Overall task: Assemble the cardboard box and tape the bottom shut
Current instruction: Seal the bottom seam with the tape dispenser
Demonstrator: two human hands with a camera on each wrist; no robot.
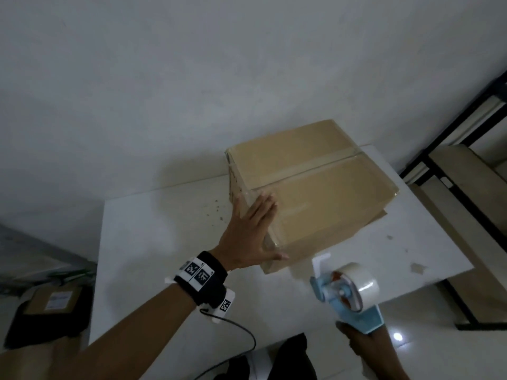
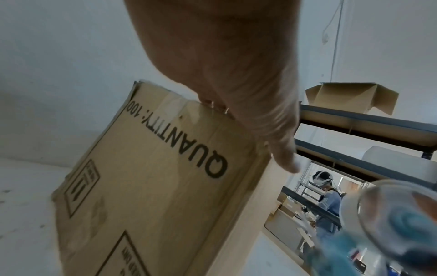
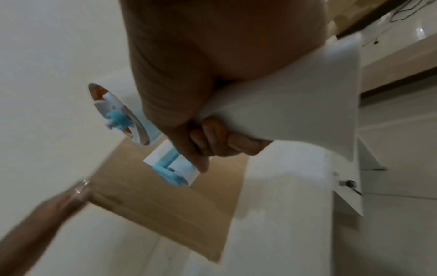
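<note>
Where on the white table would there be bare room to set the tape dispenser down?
Bare table lies left of the cardboard box, beyond the left hand, and along the near edge under the tape dispenser. The far right corner is crowded by the box.

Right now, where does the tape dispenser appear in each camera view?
Head: tape dispenser at lower right, gripped by the right hand, near the box.
Left wrist: blurred, at the bottom right corner.
Right wrist: centre, handle in the curled fingers.
Shared landmark: the cardboard box, with the left hand on its corner.
</note>
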